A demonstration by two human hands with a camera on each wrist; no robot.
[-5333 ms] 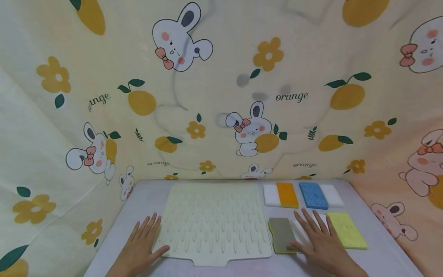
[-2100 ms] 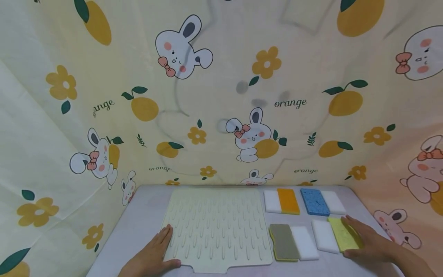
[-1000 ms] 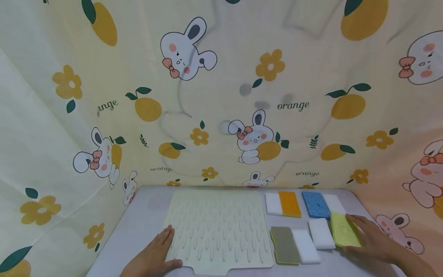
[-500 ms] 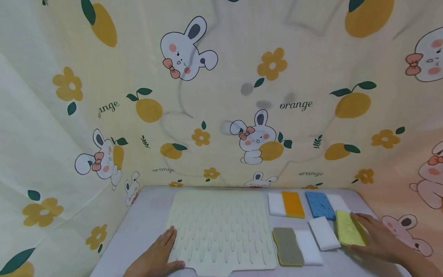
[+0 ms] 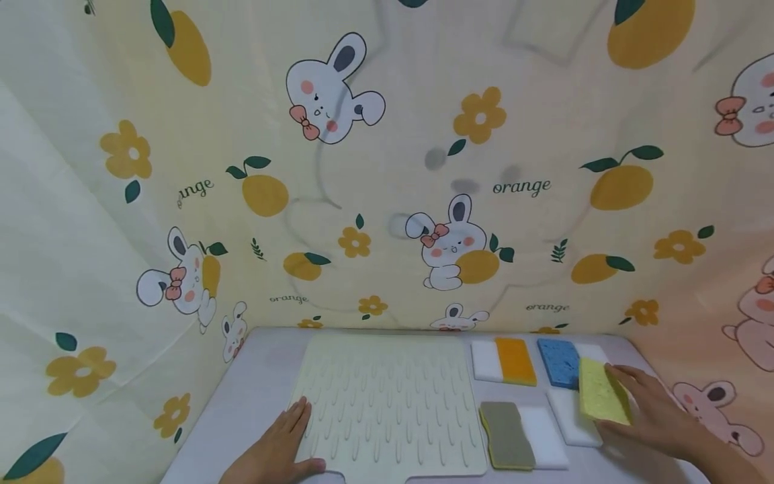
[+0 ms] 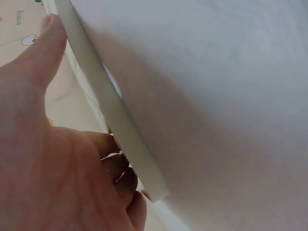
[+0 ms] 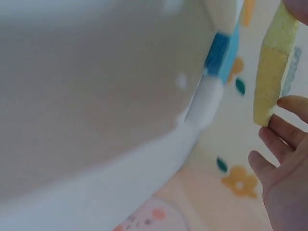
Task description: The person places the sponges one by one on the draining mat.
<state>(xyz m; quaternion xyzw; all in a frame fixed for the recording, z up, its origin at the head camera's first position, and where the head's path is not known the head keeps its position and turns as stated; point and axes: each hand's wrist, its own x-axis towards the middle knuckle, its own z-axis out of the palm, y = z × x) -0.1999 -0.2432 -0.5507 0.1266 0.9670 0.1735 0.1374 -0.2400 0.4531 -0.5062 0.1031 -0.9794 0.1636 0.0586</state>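
Note:
My right hand (image 5: 656,413) pinches a yellow sponge (image 5: 603,391) between thumb and fingers. The sponge is raised and tilted over the table, overlapping a white sponge (image 5: 574,420) in the head view. In the right wrist view the yellow sponge (image 7: 274,62) hangs clear of the tabletop, thumb at one end and fingertips at the other. My left hand (image 5: 272,447) rests along the left edge of a cream ridged drying mat (image 5: 390,410). The left wrist view has the thumb and fingers against the mat's side edge (image 6: 106,96).
Right of the mat lie a grey-topped scrub sponge (image 5: 508,437) beside a white sponge (image 5: 544,437). Behind them are an orange-and-white pair (image 5: 514,361) and a blue sponge (image 5: 557,363) with a white one partly hidden. A printed curtain (image 5: 363,168) encloses the table (image 5: 242,383).
My right hand has gone from lying flat near the sponges to gripping the yellow sponge and lifting it. The white sponge beside it shifted and tilted, then lay flat. My left hand moved onto the mat's edge.

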